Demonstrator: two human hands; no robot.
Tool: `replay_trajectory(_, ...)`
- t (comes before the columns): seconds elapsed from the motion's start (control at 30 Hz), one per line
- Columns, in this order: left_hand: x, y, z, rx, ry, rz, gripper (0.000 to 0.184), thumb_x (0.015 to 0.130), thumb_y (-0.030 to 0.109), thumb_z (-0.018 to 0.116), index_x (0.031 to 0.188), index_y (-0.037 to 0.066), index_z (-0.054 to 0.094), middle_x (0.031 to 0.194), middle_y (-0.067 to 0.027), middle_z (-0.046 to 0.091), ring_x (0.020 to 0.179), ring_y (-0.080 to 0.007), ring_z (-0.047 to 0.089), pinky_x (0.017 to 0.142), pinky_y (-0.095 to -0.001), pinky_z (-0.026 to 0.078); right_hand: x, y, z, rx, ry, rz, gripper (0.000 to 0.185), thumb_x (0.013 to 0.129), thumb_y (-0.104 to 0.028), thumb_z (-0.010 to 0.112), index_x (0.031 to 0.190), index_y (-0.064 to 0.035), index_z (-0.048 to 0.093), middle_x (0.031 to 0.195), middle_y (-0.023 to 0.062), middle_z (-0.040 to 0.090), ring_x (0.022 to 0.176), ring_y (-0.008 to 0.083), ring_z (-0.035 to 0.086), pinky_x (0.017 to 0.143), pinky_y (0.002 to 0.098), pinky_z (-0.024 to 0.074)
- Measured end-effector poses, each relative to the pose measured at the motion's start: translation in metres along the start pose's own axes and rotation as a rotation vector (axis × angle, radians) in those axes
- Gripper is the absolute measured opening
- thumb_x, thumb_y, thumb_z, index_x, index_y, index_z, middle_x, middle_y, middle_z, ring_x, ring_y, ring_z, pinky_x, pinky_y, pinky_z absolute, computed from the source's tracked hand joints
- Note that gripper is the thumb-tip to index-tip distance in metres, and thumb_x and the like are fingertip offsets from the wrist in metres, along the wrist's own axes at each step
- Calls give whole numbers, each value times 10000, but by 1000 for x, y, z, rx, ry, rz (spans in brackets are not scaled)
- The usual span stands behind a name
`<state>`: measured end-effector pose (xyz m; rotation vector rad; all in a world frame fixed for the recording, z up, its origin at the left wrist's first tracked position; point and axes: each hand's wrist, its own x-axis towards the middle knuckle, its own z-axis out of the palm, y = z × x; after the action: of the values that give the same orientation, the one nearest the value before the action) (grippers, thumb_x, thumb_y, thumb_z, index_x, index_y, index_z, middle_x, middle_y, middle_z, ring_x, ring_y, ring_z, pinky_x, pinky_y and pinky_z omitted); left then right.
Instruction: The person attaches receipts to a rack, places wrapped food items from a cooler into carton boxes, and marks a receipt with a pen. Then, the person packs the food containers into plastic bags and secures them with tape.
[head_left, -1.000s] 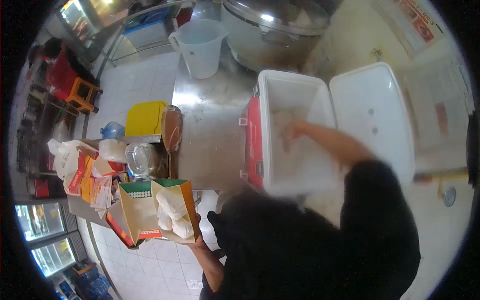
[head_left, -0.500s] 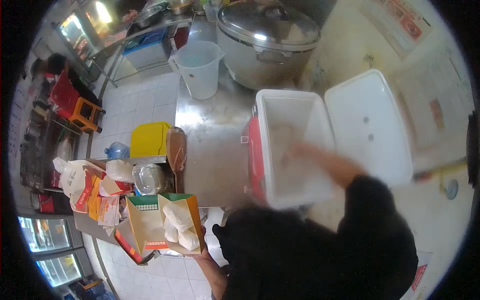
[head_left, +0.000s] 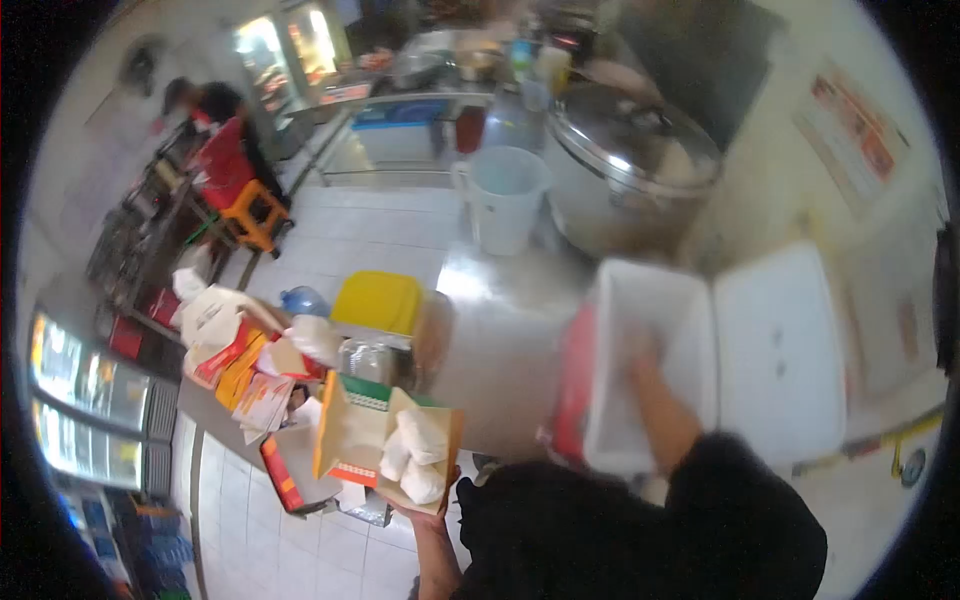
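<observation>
My left hand holds an open cardboard box with green and orange edges from below, at its lower right corner. Several white wrapped items lie in the right part of the box. To the right, my right hand reaches down inside an open red and white cooler. Its fingers are smeared by motion, and whatever they touch is not visible. The cooler's white lid stands open on the right side.
A clear jug and a large lidded metal pot stand on the steel counter. Left are a yellow lid, a clear container and paper packaging. A person is at the far left, near an orange stool.
The camera view has turned, so the scene sits lower and further right. My right hand stays inside the cooler, blurred. My left hand still holds the box.
</observation>
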<state>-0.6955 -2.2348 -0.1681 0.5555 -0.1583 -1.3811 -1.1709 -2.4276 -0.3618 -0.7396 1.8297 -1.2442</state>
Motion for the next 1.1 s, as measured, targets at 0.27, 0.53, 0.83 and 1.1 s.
replay_trajectory(0.27, 27, -49, 11, -530, -63, -40, 836, 847, 683, 506, 1440, 107, 383, 1412, -132, 440, 1234, -340, 463, 973, -556, 418, 78, 80, 10, 389, -12, 39, 521, 948, -334, 491, 1396, -71, 457, 1354, 137, 528, 1258, 306, 483, 1085, 437, 371)
replay_trajectory(0.53, 45, -80, 86, 317, 344, 372, 280, 900, 112, 647, 1151, 19, 564, 853, 0, 570, 707, -91, 514, 601, -241, 450, 137, 39, -8, 369, -122, 25, 522, 946, -333, 499, 1388, -58, 455, 1331, 137, 540, 1245, 303, 497, 1069, 433, 390)
replay_trajectory(0.83, 67, -114, -11, -192, -107, -56, 848, 863, 713, 416, 1459, 111, 395, 1441, -170, 465, 1293, -376, 484, 1081, -599, 356, 155, -27, -25, 374, -226, 1, 525, 945, -332, 508, 1380, -43, 453, 1306, 137, 554, 1229, 299, 513, 1051, 429, 411)
replay_trajectory(1.1, 81, -120, 39, -101, -121, 26, 769, 898, 634, 393, 1428, 78, 436, 1411, -182, 500, 1263, -376, 516, 1078, -587, 366, 157, -73, -25, 377, -350, -13, 527, 944, -331, 516, 1372, -30, 451, 1283, 137, 566, 1215, 296, 527, 1035, 425, 430)
